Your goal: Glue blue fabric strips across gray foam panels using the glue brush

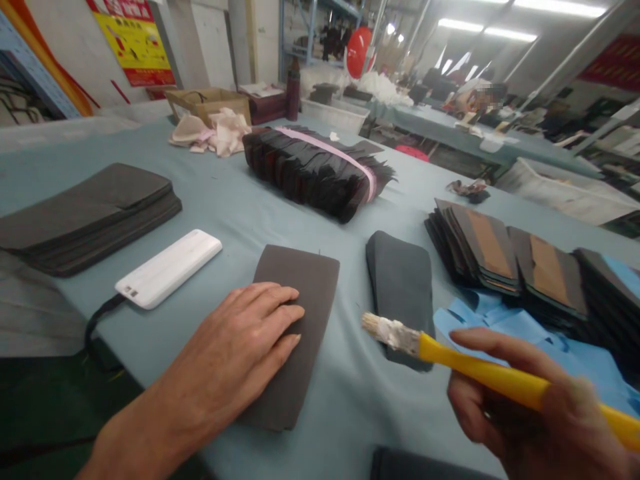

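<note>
My left hand (255, 333) lies flat, fingers stretched out, on a dark grey-brown rectangular piece (313, 287) that looks like leather or fabric. In my right hand (530, 400) is a brush (465, 367) with a yellow handle, its pale bristles and crusted white ferrule pointing left. The brush tip hangs in front of a stack of dark grey pieces (400, 273) with rounded corners. Light blue strips (540, 333) lie behind my right hand. The underside of the left-hand piece is hidden.
A white power bank (170, 267) with a black cable lies left, beside stacked dark panels (100, 207). Further back sits a black bundle tied with a pink band (330, 153). Brown-and-black wallet-like pieces (485, 247) stand right. A cardboard box (210, 105) and pale cloth scraps (220, 133) are behind.
</note>
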Demonstrator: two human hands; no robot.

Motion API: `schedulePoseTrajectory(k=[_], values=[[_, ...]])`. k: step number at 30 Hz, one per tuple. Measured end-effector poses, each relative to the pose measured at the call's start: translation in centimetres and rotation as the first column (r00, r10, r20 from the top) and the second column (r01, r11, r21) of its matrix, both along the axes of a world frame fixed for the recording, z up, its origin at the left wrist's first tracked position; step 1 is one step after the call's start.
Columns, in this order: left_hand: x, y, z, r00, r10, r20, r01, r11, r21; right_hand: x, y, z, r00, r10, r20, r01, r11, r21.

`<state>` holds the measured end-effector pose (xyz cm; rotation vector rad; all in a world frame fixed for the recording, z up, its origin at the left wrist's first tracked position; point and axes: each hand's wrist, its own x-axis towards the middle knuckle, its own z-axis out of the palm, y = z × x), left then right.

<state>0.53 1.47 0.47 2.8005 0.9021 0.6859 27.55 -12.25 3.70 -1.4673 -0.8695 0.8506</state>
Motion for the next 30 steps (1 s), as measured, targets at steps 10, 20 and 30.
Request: schedulePoseTrajectory(k=[10, 20, 30], values=[[-0.5, 0.8, 0.1, 0.998, -0.017, -0.067, 0.026, 0.991, 0.134, -1.5, 8.6, -0.2, 0.98, -0.196, 0.019, 0.193, 0.977, 0.094], [-0.2, 1.2, 0.2, 0.999, -0.033, -0.039, 0.041, 0.972, 0.23, -1.1, 11.7, -2.1, 0.976, -0.212, 0.045, 0.203, 0.967, 0.151], [-0.6, 0.9, -0.4, 1.0, -0.026, -0.008, 0.027, 0.98, 0.198, -0.7, 12.0, -2.9, 0.97, -0.238, 0.047, 0.23, 0.964, 0.136]])
